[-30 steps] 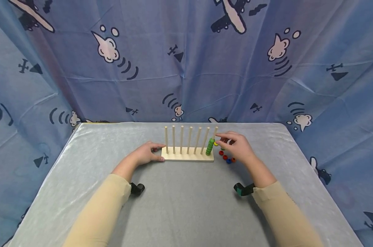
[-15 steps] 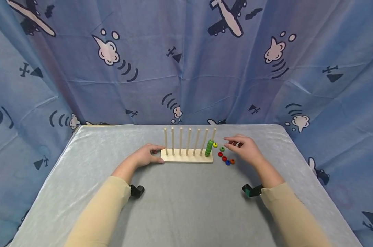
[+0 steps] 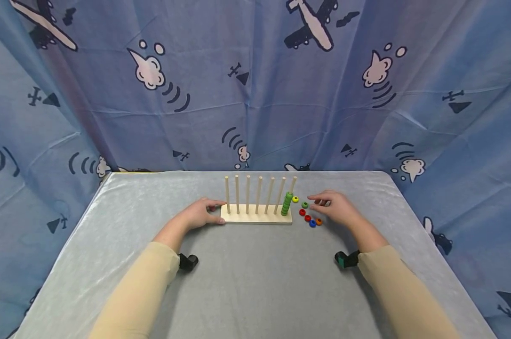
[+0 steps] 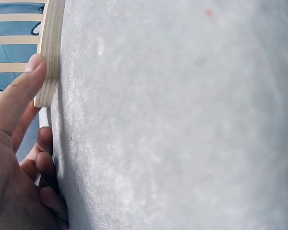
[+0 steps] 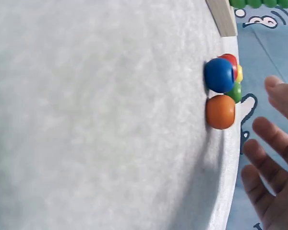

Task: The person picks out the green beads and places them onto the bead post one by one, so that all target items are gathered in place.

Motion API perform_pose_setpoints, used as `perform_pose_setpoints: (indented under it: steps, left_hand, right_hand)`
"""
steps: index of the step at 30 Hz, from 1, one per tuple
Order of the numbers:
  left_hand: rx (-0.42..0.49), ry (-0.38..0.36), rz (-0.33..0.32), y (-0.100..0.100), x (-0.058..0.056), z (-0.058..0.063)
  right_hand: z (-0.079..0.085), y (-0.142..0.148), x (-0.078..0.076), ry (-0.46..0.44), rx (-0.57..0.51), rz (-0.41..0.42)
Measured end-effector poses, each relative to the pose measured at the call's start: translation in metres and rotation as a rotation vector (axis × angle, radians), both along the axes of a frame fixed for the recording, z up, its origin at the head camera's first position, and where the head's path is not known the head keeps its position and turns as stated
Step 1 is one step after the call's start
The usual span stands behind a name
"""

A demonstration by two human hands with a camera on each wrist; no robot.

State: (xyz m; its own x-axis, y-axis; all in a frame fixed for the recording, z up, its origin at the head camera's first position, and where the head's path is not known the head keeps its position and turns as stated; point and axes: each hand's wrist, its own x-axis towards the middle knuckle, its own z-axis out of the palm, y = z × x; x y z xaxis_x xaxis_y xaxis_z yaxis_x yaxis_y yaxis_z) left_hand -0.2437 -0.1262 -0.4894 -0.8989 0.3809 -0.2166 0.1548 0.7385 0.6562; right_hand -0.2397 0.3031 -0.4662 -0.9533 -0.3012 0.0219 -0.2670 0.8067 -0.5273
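Note:
A wooden peg rack [image 3: 255, 217] with several upright pegs stands in the middle of the table. Its rightmost peg carries a stack of green beads [image 3: 286, 204]. My left hand [image 3: 198, 212] holds the rack's left end, thumb on the front edge and index finger behind, as the left wrist view [image 4: 19, 115] also shows. To the right of the rack, my right hand [image 3: 338, 207] hovers with spread fingers beside a loose green bead [image 3: 305, 205]. The right wrist view shows its fingers apart and holding nothing.
Loose beads lie right of the rack: a yellow bead [image 3: 295, 199], two red beads [image 3: 302, 212], a blue bead [image 3: 312, 223] and an orange bead [image 3: 319, 221]. A grey cloth [image 3: 255, 282] covers the table. A blue patterned curtain [image 3: 255, 84] hangs behind.
My right hand has moved right, away from the stacked peg, then come down beside the loose green bead. My left hand keeps its hold on the rack.

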Motion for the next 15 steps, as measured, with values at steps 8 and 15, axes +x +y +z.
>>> perform_pose_setpoints:
  steps: [8, 15]
  left_hand:
    - [-0.004, -0.018, 0.01, 0.002, 0.001, 0.001]
    - [-0.005, -0.016, 0.011, 0.002, 0.0, 0.0]
  right_hand:
    - [-0.008, -0.002, -0.009, -0.098, 0.046, 0.025]
    - [-0.012, -0.005, -0.017, -0.148, 0.078, 0.021]
